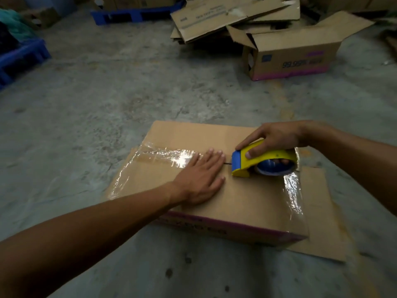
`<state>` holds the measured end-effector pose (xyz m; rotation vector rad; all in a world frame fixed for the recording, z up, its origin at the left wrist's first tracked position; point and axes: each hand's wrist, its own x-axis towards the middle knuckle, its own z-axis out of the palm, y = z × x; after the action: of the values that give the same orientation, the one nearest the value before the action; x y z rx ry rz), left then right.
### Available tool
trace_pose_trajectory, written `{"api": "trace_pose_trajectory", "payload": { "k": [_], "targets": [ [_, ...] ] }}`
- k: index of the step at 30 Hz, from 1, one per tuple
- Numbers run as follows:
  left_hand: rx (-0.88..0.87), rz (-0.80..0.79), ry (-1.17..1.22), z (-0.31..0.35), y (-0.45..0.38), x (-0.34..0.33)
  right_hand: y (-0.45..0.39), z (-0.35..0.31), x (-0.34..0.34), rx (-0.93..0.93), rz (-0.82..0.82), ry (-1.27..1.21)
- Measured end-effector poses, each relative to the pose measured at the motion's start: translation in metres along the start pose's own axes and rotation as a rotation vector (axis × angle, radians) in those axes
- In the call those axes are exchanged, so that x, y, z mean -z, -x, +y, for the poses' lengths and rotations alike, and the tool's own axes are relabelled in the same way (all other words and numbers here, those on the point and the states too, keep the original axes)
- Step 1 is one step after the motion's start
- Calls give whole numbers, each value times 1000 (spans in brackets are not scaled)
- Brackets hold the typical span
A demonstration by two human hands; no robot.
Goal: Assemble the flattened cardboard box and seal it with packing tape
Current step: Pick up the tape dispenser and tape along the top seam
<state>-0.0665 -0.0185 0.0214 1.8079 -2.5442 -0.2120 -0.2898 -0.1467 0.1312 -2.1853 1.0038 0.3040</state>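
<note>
Gripping tape dispenser point(257, 161), right hand point(277, 137) beside left hand point(200, 179) flat on box point(247, 201).

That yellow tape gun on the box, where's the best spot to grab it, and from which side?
Grip the tape dispenser over its curved yellow back, coming from above and from the right, as the right hand does here. The blue cutter end points left along the seam of the box and the blue roll sits under the arch, so the top stays clear of blade and sticky tape.
</note>
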Motion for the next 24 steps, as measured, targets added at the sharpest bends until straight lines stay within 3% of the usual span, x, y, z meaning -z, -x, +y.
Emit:
{"api": "trace_pose_trajectory", "payload": {
  "k": [13, 21, 24],
  "targets": [
    [9, -3, -50, -58, -17, 2, -39, -23, 7, -13, 61, -14],
    [25, 0, -21, -65, -12, 6, 33, 40, 22, -167, -17, -219],
    [40, -18, -13, -62, -15, 7, 33, 41, 19, -169, 34, -93]
  ]
}}
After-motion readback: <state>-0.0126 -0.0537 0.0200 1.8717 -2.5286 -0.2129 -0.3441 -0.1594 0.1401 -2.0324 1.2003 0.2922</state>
